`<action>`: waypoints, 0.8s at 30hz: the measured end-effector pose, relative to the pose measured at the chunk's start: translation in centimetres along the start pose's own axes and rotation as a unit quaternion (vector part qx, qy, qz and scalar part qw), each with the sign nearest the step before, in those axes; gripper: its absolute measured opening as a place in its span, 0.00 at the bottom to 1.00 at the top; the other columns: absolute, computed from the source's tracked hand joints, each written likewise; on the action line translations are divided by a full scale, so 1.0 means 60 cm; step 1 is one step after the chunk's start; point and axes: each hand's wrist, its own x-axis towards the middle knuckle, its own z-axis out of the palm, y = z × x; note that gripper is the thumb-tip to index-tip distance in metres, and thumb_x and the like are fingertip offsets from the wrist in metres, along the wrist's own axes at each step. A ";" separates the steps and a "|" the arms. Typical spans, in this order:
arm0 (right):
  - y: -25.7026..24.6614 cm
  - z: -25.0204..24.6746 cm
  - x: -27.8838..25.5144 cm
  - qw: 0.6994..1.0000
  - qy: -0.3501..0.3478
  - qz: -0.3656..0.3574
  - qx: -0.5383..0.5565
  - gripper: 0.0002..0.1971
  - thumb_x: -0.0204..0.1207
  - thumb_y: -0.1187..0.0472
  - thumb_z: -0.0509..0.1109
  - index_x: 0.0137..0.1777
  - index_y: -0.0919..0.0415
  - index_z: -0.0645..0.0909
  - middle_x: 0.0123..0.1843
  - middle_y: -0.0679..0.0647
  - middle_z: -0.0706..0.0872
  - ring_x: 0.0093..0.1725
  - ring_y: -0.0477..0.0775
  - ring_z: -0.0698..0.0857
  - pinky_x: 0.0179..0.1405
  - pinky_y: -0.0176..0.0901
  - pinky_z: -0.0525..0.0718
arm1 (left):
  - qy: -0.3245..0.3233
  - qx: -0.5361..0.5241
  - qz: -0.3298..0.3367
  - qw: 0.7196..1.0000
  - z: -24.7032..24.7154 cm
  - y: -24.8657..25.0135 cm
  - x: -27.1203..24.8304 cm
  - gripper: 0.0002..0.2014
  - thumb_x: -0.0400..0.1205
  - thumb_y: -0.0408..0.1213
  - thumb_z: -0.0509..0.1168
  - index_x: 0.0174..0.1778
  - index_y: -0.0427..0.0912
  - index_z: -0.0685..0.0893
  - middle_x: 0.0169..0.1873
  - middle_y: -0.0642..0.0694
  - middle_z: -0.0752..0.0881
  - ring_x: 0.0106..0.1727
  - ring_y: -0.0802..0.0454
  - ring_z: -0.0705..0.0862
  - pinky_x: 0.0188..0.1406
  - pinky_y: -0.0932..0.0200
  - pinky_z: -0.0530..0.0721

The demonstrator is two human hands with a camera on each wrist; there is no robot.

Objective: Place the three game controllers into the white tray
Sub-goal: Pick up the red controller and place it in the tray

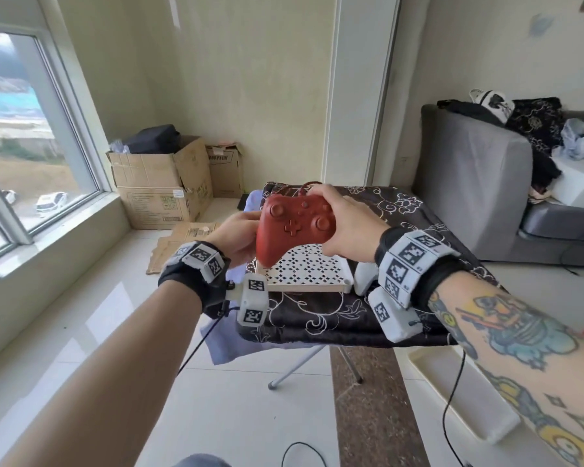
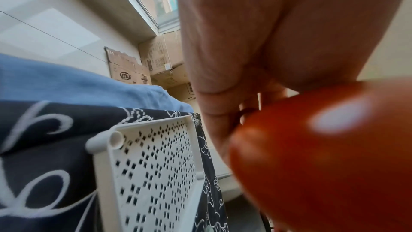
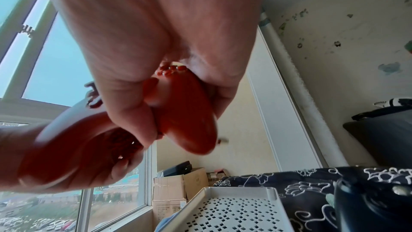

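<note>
Desk (image 1: 378, 318): cloth-draped, edges close; a dropped item may be lost over them.
White tray (image 1: 304, 274): empty, directly beneath.
Red controller (image 1: 294, 224): gripped aloft by left hand (image 1: 236, 237) and right hand (image 1: 348, 227); cord may snag on release.
</note>
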 end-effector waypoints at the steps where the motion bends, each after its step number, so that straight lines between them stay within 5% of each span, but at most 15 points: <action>1: 0.007 0.008 0.012 1.000 0.000 0.004 0.001 0.45 0.61 0.69 0.78 0.76 0.42 0.65 0.56 0.57 0.80 0.52 0.61 0.84 0.54 0.53 0.85 | -0.003 0.006 0.000 1.000 -0.003 0.001 0.015 0.14 0.84 0.17 0.52 0.48 0.31 0.83 0.28 0.42 0.91 0.22 0.54 0.84 0.23 0.64 0.86; 5: 0.038 0.037 0.053 0.999 0.005 0.011 0.035 0.44 0.59 0.67 0.79 0.73 0.41 0.66 0.58 0.55 0.78 0.53 0.60 0.85 0.52 0.54 0.86 | -0.036 0.027 -0.006 0.999 -0.015 0.003 0.062 0.17 0.84 0.17 0.49 0.48 0.33 0.83 0.28 0.42 0.91 0.24 0.54 0.86 0.25 0.63 0.87; 11: 0.076 0.074 0.116 0.995 -0.012 0.019 0.101 0.42 0.57 0.67 0.80 0.69 0.40 0.67 0.52 0.52 0.85 0.38 0.52 0.86 0.38 0.44 0.86 | -0.027 -0.033 0.005 0.999 -0.032 -0.014 0.133 0.19 0.85 0.21 0.52 0.69 0.34 0.77 0.45 0.33 0.85 0.36 0.45 0.83 0.36 0.55 0.86; 15: 0.101 0.097 0.167 0.992 0.001 0.027 0.122 0.42 0.56 0.69 0.81 0.68 0.40 0.68 0.50 0.47 0.84 0.37 0.50 0.84 0.37 0.45 0.86 | -0.012 -0.098 -0.013 0.995 -0.040 -0.018 0.180 0.12 0.88 0.39 0.56 0.55 0.37 0.83 0.40 0.37 0.86 0.37 0.46 0.85 0.37 0.55 0.89; 18: 0.117 0.114 0.202 0.991 -0.001 0.046 0.127 0.43 0.55 0.70 0.82 0.68 0.41 0.68 0.47 0.45 0.83 0.35 0.48 0.82 0.27 0.35 0.81 | 0.000 -0.097 -0.041 0.994 -0.035 -0.008 0.211 0.19 0.86 0.54 0.56 0.54 0.41 0.81 0.39 0.40 0.88 0.36 0.46 0.88 0.37 0.53 0.90; 20: 0.125 0.125 0.225 0.991 -0.009 0.059 0.121 0.45 0.54 0.71 0.82 0.68 0.41 0.68 0.51 0.50 0.84 0.36 0.52 0.83 0.25 0.39 0.82 | -0.015 -0.038 -0.039 0.998 -0.035 -0.008 0.231 0.26 0.83 0.61 0.55 0.52 0.40 0.82 0.44 0.37 0.89 0.42 0.43 0.89 0.45 0.49 0.91; 22: 0.137 0.131 0.249 0.989 -0.009 0.075 0.124 0.45 0.54 0.74 0.82 0.67 0.40 0.68 0.55 0.55 0.84 0.35 0.54 0.83 0.25 0.42 0.81 | -0.046 0.018 -0.027 0.998 -0.036 -0.013 0.249 0.29 0.82 0.61 0.57 0.61 0.37 0.82 0.53 0.34 0.87 0.50 0.42 0.87 0.53 0.49 0.87; 24: 0.149 0.130 0.268 0.989 0.000 0.088 0.118 0.45 0.55 0.76 0.81 0.68 0.42 0.68 0.56 0.57 0.84 0.35 0.55 0.83 0.22 0.42 0.80 | -0.076 0.033 -0.015 0.996 -0.039 -0.023 0.265 0.27 0.81 0.51 0.64 0.69 0.34 0.77 0.57 0.35 0.86 0.54 0.43 0.86 0.52 0.54 0.87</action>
